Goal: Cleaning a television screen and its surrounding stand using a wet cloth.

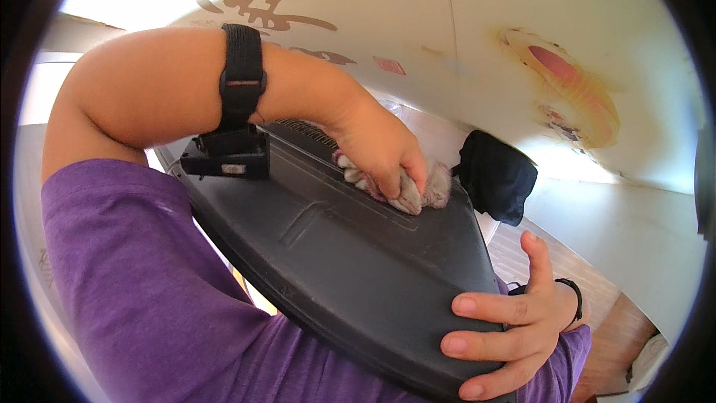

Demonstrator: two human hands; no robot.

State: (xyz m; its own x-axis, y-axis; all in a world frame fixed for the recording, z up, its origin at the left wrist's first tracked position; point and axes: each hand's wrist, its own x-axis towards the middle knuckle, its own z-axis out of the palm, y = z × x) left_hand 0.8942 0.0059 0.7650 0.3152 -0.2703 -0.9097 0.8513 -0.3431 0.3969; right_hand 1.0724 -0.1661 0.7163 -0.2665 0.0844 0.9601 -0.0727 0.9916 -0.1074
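A large black plastic housing (347, 257) with ribbed vent slots along its far edge lies tilted in front of my torso. My left hand (386, 151) reaches across its far side and presses a bunched grey cloth (408, 196) with pink edging against the surface, fingertips dug into the folds. At the near right end, my right hand (509, 330) holds the housing's edge: three fingers lie spread on its face, another sticks up clear of it, and the thumb is hidden. A black strap (242, 73) with a small black device (229, 159) circles my left forearm.
Beyond the housing rises a pale panel (414, 22) printed with brown characters and a koi fish. A dark fabric item (498, 179) is close by the housing's right corner. Wood-look flooring (609, 319) shows at the lower right, with a whitish object (649, 361) near the rim.
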